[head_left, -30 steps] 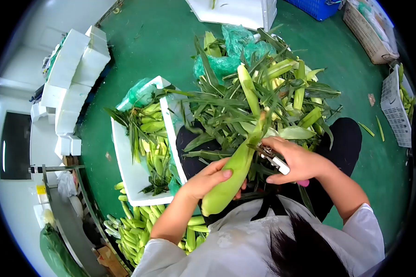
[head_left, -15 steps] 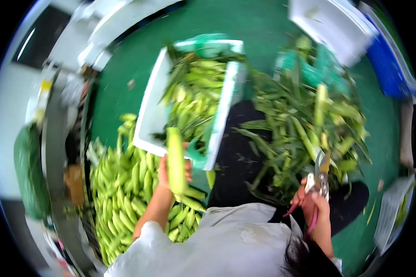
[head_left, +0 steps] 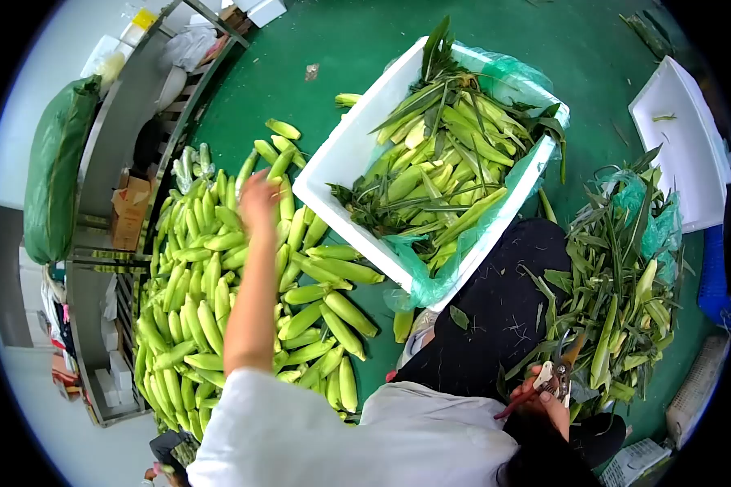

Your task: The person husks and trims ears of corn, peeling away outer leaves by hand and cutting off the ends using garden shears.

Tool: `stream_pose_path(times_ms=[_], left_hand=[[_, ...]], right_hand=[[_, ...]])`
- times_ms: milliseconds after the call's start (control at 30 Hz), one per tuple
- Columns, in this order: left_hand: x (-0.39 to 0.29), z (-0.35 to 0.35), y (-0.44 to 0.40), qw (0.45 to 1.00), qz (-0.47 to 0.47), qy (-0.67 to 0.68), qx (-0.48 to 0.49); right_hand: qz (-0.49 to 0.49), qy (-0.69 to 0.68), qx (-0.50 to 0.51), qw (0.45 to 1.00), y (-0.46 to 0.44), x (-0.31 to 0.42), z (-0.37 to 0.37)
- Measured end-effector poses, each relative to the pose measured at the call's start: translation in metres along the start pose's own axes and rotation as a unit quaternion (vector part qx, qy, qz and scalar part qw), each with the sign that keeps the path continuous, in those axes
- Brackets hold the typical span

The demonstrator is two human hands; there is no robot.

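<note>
Over the big pile of trimmed corn ears (head_left: 207, 312) on the floor, my left hand (head_left: 258, 203) is stretched out; its fingers are blurred, spread at the tips, and no ear shows in them. My right hand (head_left: 542, 399) is closed around red-handled pruning shears (head_left: 557, 375), their blades apart, beside my right knee. A white foam box (head_left: 339, 162) holding unhusked corn (head_left: 455, 154) and green plastic stands between the ear pile and my dark-trousered leg. Near the shears lies a heap of husks and leaves (head_left: 617, 284).
An empty-looking white foam box (head_left: 682, 138) stands at the upper right, with a blue crate (head_left: 716, 280) below it. Metal shelving (head_left: 110, 178) with a cardboard box (head_left: 130, 213) and a green bag (head_left: 61, 170) lines the left. Part of another person (head_left: 170, 454) shows at lower left.
The view has turned left. The corn ear has left my left hand, which has moved out over the ear pile. My right hand has drawn back from the ear, still holding the shears.
</note>
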State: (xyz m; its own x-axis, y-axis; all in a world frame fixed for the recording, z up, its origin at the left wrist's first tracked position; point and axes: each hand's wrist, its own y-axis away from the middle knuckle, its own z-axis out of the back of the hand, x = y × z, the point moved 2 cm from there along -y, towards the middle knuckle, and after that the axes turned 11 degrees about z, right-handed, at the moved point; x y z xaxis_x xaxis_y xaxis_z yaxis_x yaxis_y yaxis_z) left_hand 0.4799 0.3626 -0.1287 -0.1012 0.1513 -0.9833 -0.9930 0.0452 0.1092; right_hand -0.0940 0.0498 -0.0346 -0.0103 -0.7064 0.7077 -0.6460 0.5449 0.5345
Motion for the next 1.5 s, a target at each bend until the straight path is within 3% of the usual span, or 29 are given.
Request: stream_pose_path(times_ms=[33,67,100,167,233,300,400,500,533,567,600,667,700,767,833,967,1033,1100,1167,1233,1267,1300,1400,1433,1500], left_hand=[[0.009,-0.079,0.004,0.99,0.052,0.025,0.131],[0.035,-0.144,-0.002,0.973,0.091,-0.082,0.198],[0.094,-0.188,-0.034,0.922,0.049,-0.317,0.216],[0.194,-0.25,-0.057,0.8,0.157,-0.536,0.22],[0.227,-0.264,-0.04,0.736,0.124,-0.65,0.142],[0.176,-0.25,-0.014,0.768,0.203,-0.576,0.193],[0.168,-0.245,-0.014,0.818,0.143,-0.52,0.2],[0.117,-0.268,0.008,0.961,0.094,-0.237,0.11],[0.074,-0.275,0.033,0.963,0.13,-0.117,0.204],[0.018,-0.281,0.068,0.941,0.165,0.003,0.296],[-0.016,-0.288,0.093,0.932,0.195,0.025,0.305],[-0.07,-0.296,0.14,0.854,0.222,-0.015,0.47],[-0.107,-0.305,0.187,0.85,0.26,-0.009,0.458],[-0.133,-0.312,0.24,0.77,0.222,-0.073,0.594],[-0.136,-0.323,0.28,0.692,0.227,-0.134,0.672],[-0.143,-0.332,0.363,0.582,0.153,-0.24,0.762],[-0.134,-0.336,0.384,0.544,0.257,-0.242,0.761],[-0.126,-0.345,0.389,0.51,0.301,-0.255,0.764],[-0.136,-0.355,0.399,0.475,0.329,-0.297,0.76],[-0.15,-0.364,0.402,0.492,0.261,-0.352,0.752],[-0.154,-0.373,0.395,0.473,0.24,-0.389,0.753],[-0.158,-0.381,0.395,0.468,0.193,-0.395,0.767],[-0.196,-0.415,0.422,0.303,0.007,-0.508,0.806],[-0.21,-0.425,0.438,0.245,-0.09,-0.508,0.821],[-0.244,-0.436,0.464,0.149,-0.3,-0.501,0.798]], right_hand=[[0.001,0.005,-0.014,1.0,0.002,0.001,-0.004],[0.004,0.009,-0.03,0.999,0.004,0.003,-0.006],[0.011,0.012,-0.045,0.999,0.009,0.007,-0.009],[0.032,0.013,-0.081,0.996,0.02,0.014,-0.011],[0.076,0.005,-0.107,0.991,0.031,0.01,0.01],[0.097,-0.012,-0.134,0.986,0.046,0.009,0.026],[0.146,-0.063,-0.158,0.975,0.055,-0.003,0.041],[0.169,-0.055,-0.156,0.972,0.051,0.002,0.041],[0.169,-0.027,-0.132,0.976,0.047,0.011,0.041],[0.169,0.0,-0.11,0.979,0.044,0.018,0.044],[0.172,0.01,-0.103,0.98,0.04,0.021,0.049],[0.197,0.114,-0.07,0.971,0.028,0.037,0.053],[0.211,0.196,-0.048,0.956,0.021,0.047,0.061],[0.244,0.303,-0.034,0.92,0.012,0.077,0.052],[0.309,0.438,-0.032,0.844,0.002,0.094,0.056],[0.376,0.549,-0.049,0.745,0.006,0.113,0.069],[0.472,0.534,-0.099,0.695,0.009,0.105,0.088],[0.327,0.49,-0.099,0.801,0.021,0.091,0.109],[0.3,0.392,-0.11,0.863,0.03,0.063,0.132],[0.282,0.47,-0.11,0.829,0.054,0.057,0.149],[0.259,0.437,-0.158,0.847,0.068,0.061,0.153],[0.271,0.489,-0.181,0.809,0.08,0.072,0.154],[0.476,0.58,-0.117,0.651,0.083,0.113,0.13],[0.502,0.571,-0.065,0.647,0.075,0.115,0.123],[0.316,0.534,0.052,0.783,0.058,0.114,0.115]])
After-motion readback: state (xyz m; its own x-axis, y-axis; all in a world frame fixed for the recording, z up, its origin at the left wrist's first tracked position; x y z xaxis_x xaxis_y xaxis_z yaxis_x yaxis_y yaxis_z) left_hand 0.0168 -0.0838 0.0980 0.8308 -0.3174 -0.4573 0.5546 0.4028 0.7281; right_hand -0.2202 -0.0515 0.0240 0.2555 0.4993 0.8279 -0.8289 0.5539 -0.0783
